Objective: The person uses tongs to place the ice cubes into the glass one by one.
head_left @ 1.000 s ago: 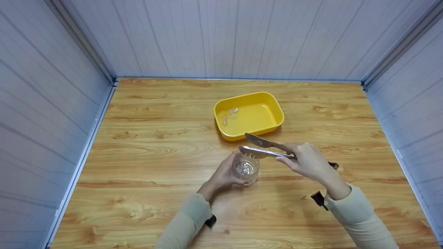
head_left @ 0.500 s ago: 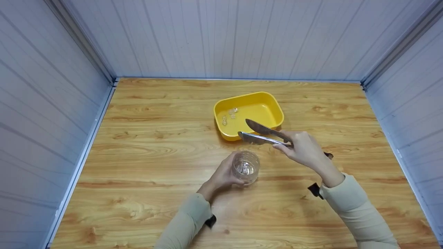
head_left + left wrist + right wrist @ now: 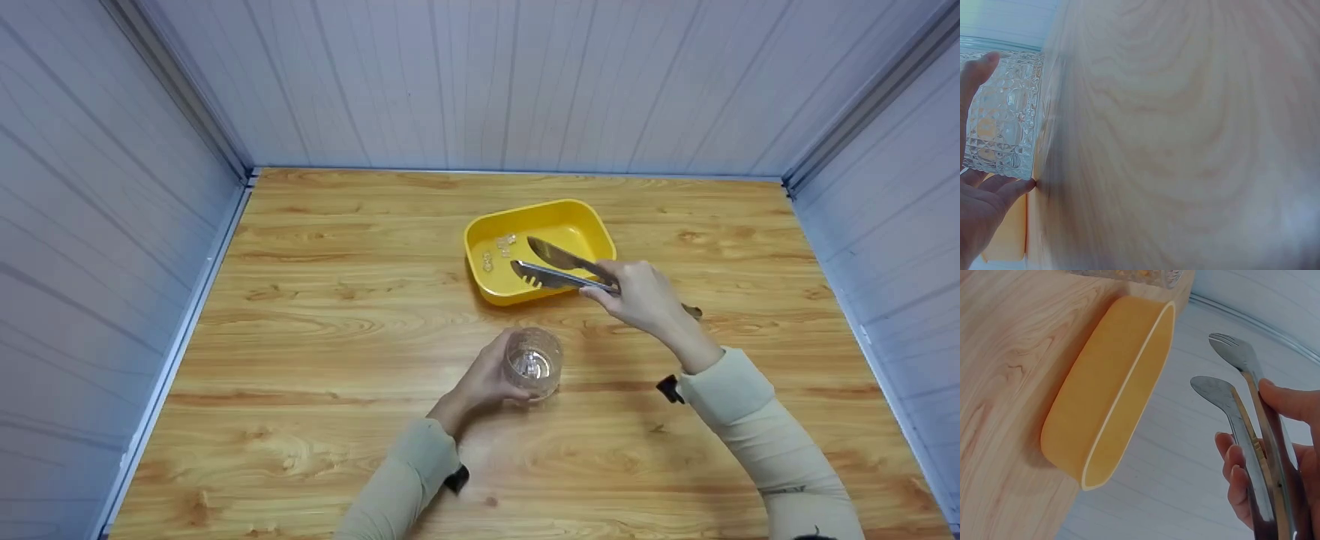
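Note:
The left hand [image 3: 481,379] grips a clear cut-glass cup [image 3: 533,364] around its left side; small clear pieces show inside. In the left wrist view, thumb and fingers of the left hand [image 3: 982,208] hold the patterned glass [image 3: 1005,112]. The right hand [image 3: 649,300] holds metal tongs [image 3: 559,279], their tips apart with nothing between them, over the near part of the yellow tray [image 3: 555,262]. Several clear pieces [image 3: 504,244] lie at the tray's left end. In the right wrist view, the right hand [image 3: 1297,455] grips the tongs [image 3: 1264,455] beside the tray [image 3: 1095,382].
The wooden table [image 3: 337,337] is bounded by a pale panelled back wall [image 3: 480,82] and by side walls at left [image 3: 90,225] and right [image 3: 892,225]. The tray stands beyond the glass, near the middle of the table.
The right hand and tongs have moved away from above the glass, up and slightly left, to over the tray. The left hand and glass have stayed in place.

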Demonstrator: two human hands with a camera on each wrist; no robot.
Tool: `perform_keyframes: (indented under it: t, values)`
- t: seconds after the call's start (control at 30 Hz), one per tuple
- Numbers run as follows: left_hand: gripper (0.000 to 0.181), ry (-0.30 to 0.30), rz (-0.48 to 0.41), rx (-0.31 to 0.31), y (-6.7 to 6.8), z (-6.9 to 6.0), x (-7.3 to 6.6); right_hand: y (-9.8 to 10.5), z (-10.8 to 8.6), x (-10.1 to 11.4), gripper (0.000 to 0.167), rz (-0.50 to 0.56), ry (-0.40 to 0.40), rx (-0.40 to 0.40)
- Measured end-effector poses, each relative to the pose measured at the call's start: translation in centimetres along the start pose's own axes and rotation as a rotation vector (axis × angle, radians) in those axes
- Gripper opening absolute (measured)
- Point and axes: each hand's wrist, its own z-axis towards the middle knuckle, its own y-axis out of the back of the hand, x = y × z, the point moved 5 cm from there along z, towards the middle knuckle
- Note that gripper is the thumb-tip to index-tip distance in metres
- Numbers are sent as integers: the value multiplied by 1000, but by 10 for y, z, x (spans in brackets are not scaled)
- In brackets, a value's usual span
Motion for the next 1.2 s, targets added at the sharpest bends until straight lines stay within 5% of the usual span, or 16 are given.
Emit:
perform_keyframes:
  t: [0.57,0.83,1.07,1.2]
  values:
    - [91,34,30,-1,1,1,1,-23,35,-8,36,-64,-33,92]
    - [96,42,33,-17,-5,2,37,-34,46,-6,35,-95,-33,116]
    - [95,68,103,-15,-5,1,37,-43,53,-5,32,-175,-15,110]
    - [96,59,95,-19,-3,-1,23,-48,57,-3,29,-169,-35,132]
